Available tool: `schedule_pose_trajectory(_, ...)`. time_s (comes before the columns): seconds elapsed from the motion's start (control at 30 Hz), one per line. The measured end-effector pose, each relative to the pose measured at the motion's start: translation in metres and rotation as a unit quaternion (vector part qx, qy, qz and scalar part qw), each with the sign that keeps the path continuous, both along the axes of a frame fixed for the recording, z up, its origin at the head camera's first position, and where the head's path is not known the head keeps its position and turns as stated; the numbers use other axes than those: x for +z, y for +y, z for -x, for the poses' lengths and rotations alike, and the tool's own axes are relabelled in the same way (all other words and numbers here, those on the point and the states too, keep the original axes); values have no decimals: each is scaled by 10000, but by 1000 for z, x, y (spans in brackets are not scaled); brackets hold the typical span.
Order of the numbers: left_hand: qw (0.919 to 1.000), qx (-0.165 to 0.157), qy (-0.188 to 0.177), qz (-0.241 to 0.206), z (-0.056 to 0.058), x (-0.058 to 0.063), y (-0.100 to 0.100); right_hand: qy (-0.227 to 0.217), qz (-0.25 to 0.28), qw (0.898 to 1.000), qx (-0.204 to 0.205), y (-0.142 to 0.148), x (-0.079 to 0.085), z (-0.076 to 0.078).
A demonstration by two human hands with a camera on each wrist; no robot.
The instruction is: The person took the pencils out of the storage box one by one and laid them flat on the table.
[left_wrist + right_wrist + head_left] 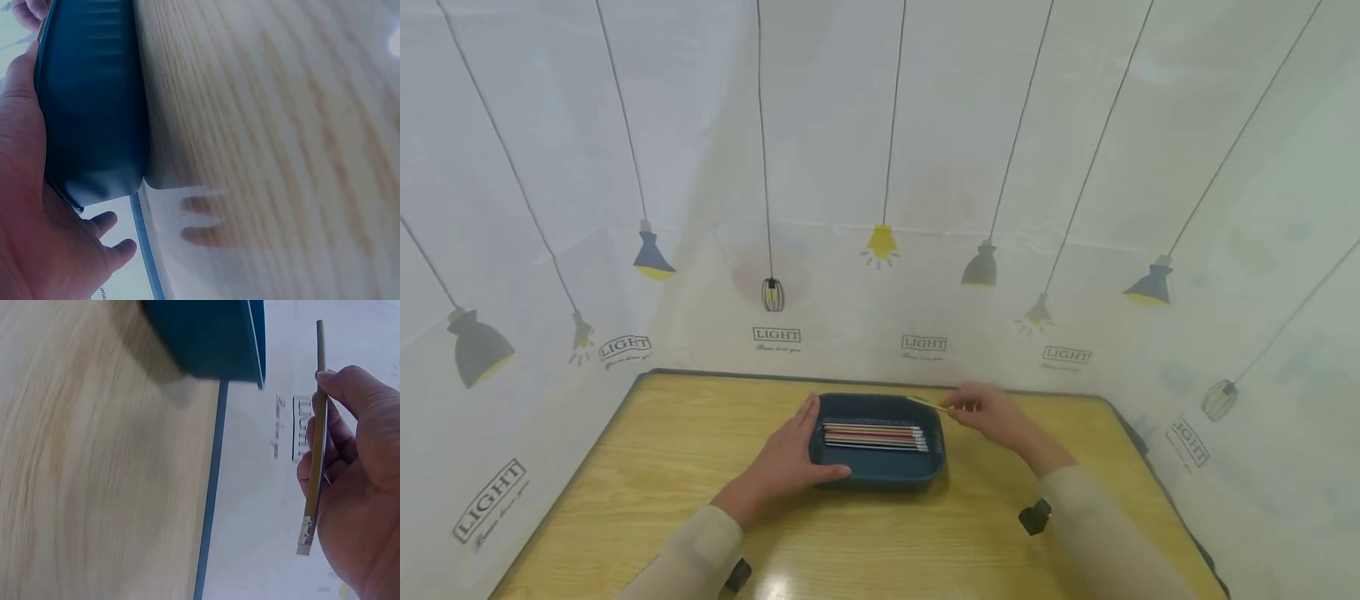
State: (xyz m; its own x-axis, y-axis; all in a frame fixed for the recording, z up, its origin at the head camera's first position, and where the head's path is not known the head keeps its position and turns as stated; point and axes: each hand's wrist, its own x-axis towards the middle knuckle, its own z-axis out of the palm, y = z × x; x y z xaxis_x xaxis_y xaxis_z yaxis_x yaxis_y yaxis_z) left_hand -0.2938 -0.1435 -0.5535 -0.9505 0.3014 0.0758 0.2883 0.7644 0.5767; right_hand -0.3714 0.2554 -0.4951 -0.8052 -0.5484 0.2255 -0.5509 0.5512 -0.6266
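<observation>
Wooden tabletop [700, 433] bears a blue tray [887, 465] (pencils [872, 437] inside)

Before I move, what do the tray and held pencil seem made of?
The tray looks like plastic with a soft sheen, given its moulded ribs. The pencil is probably painted wood, by its yellowish coat; its silvery ferrule looks metallic.

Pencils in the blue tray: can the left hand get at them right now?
Likely yes: the left hand is close beside the pencils and nothing covers them, though it would probably have to release the tray first.
</observation>
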Motion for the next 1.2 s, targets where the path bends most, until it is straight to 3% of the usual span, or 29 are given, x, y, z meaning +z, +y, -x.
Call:
schedule_pose_trajectory(0.23,10000,50,-55,38,2,-4,-2,-240,-327,9991,-89,22,2,3)
schedule_pose_trajectory(0.4,10000,68,-48,-6,3,-5,-2,-378,-360,9986,107,40,4,6)
schedule_pose_trajectory(0.73,10000,67,-35,-23,1,-3,0,-654,-514,9964,183,66,-4,17)
schedule_pose_trajectory(1.2,10000,54,-84,-1,1,-2,0,-973,-722,9921,-324,77,-23,25)
